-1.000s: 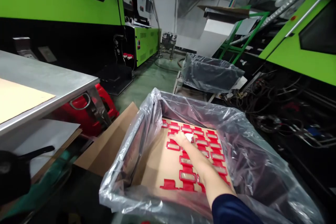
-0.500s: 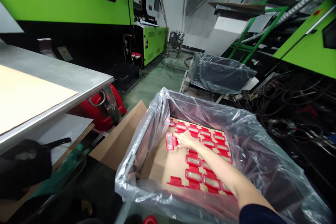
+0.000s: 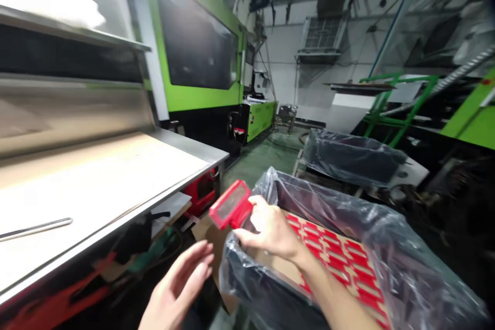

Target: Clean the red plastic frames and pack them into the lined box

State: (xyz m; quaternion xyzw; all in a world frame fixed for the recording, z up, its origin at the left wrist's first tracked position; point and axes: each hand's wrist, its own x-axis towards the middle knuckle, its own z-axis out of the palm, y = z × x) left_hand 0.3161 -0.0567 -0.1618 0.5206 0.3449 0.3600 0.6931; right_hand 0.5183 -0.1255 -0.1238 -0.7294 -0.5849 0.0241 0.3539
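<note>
My right hand (image 3: 273, 227) grips a red plastic part with a clear window (image 3: 231, 205) between thumb and fingers, raised over the near left rim of the lined bin. My left hand (image 3: 180, 283) is lower and to the left, fingers apart and holding nothing, a short way from the part. Inside the bin, rows of similar red parts (image 3: 334, 255) lie on a cardboard sheet (image 3: 276, 263). A clear plastic liner (image 3: 410, 221) drapes over the bin's walls.
On the left is a metal worktable (image 3: 193, 150) with a pale sheet (image 3: 96, 180) and a thin rod-like tool (image 3: 36, 228). A second lined bin (image 3: 348, 157) stands farther back. Green machines (image 3: 201, 98) flank the aisle. A red object (image 3: 203, 193) sits beneath the table.
My right hand has lifted the red part out of the bin, up and to the left. My left hand has come into view. The view has turned left and up.
</note>
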